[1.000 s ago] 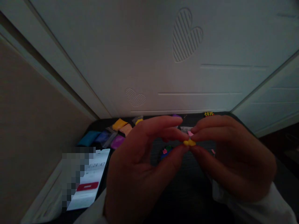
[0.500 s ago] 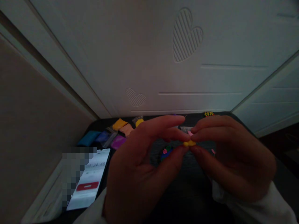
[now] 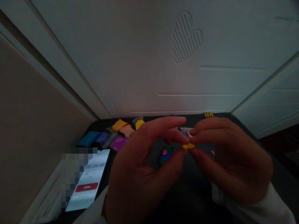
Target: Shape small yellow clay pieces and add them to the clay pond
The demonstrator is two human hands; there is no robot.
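Between the fingertips of both hands is a small yellow piece of modelling clay (image 3: 188,146), rounded at its left end and flatter to the right. My left hand (image 3: 147,165) pinches its left end with thumb and a finger, the index finger held straight above. From the other side my right hand (image 3: 229,158) pinches it with the thumb below and fingers on top. Behind the left thumb sits a blue clay model (image 3: 166,157) with green patches and a pink bit on it, partly covered. Some pink clay (image 3: 189,134) in a clear bag shows behind the right fingertips.
Clay packs lie at the back left: teal (image 3: 88,139), purple (image 3: 118,143), orange (image 3: 119,125), peach (image 3: 127,131) and yellow (image 3: 139,124). A phone (image 3: 90,180) showing a timer is at left. A small yellow-dotted model (image 3: 208,115) stands near the white panel (image 3: 149,62).
Both hands and the yellow clay sit very slightly lower in the view. More of the blue clay model shows now. The pinch on the yellow piece is kept.
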